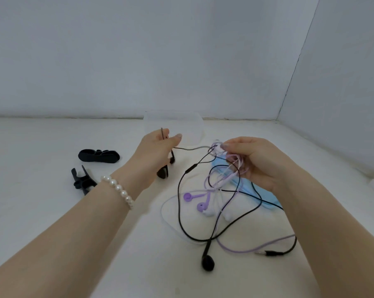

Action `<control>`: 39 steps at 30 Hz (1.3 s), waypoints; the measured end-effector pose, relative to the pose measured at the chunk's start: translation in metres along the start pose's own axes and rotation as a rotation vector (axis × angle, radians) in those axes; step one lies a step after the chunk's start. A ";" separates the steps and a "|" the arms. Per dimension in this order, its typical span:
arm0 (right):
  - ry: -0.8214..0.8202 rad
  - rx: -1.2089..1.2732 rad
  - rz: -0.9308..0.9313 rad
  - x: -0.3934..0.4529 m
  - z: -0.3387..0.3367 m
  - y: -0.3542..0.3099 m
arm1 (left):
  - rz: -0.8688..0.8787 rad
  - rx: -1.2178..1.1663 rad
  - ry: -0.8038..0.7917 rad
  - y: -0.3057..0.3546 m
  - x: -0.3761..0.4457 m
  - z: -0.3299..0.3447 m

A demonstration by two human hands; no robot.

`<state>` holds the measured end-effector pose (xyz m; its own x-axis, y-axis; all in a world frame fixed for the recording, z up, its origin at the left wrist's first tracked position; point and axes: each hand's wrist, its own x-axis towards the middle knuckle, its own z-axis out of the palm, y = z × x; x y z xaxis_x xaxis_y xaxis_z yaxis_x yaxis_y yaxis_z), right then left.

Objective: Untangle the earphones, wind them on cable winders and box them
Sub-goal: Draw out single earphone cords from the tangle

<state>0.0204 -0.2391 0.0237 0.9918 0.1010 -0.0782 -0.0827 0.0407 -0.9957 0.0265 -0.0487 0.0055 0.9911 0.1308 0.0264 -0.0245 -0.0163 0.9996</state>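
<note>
My left hand (pixel 154 151) pinches the black earphone cable (pixel 178 196) and lifts it, a black earbud (pixel 162 172) dangling beneath. My right hand (pixel 254 162) grips a tangled bunch of purple and white cables (pixel 229 168) with the black cable running through it. Two purple earbuds (pixel 194 201) and white earbuds (pixel 209 212) lie on the table below. Another black earbud (pixel 207 262) and the black jack plug (pixel 270 253) lie nearer me. Two black cable winders (pixel 99 156) (pixel 81 180) lie to the left. A clear plastic box (pixel 173 123) stands behind the hands.
A light blue lid or tray (pixel 259 192) lies under the tangle below my right hand. The white table meets a wall at the back and another on the right. A pearl bracelet (pixel 117 188) circles my left wrist.
</note>
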 end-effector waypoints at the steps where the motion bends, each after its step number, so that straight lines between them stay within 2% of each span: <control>1: 0.012 0.042 0.017 0.000 -0.002 0.000 | 0.011 0.094 -0.029 -0.001 0.000 -0.001; 6: -0.012 0.196 0.078 0.001 -0.007 -0.001 | 0.037 0.262 -0.055 -0.001 -0.002 -0.001; 9: -0.076 0.250 0.096 0.002 -0.007 -0.002 | 0.200 0.459 -0.029 0.001 -0.006 0.000; 12: -0.134 0.314 0.126 0.001 -0.004 -0.002 | 0.238 0.470 -0.039 0.004 -0.015 0.004; 17: -0.159 0.362 0.147 0.000 0.002 -0.001 | 0.220 0.476 -0.365 -0.003 -0.023 0.017; 21: -0.165 0.386 0.156 0.002 0.003 0.001 | 0.257 0.328 -0.493 -0.010 -0.026 0.023; 23: -0.145 0.384 0.143 0.004 0.000 0.002 | 0.246 0.220 -0.457 -0.008 -0.025 0.022; 26: -0.117 0.397 0.147 0.009 -0.011 0.001 | 0.176 0.112 -0.318 0.002 -0.019 0.011; 33: -0.101 0.341 0.176 0.011 -0.020 0.003 | 0.175 0.212 -0.195 0.013 -0.013 -0.006; 39: -0.115 0.281 0.150 0.008 -0.015 0.002 | 0.180 0.241 -0.275 0.007 -0.015 0.000</control>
<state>0.0301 -0.2534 0.0200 0.9505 0.2372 -0.2008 -0.2661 0.2873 -0.9201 0.0113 -0.0508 0.0121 0.9726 -0.1648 0.1641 -0.2022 -0.2507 0.9467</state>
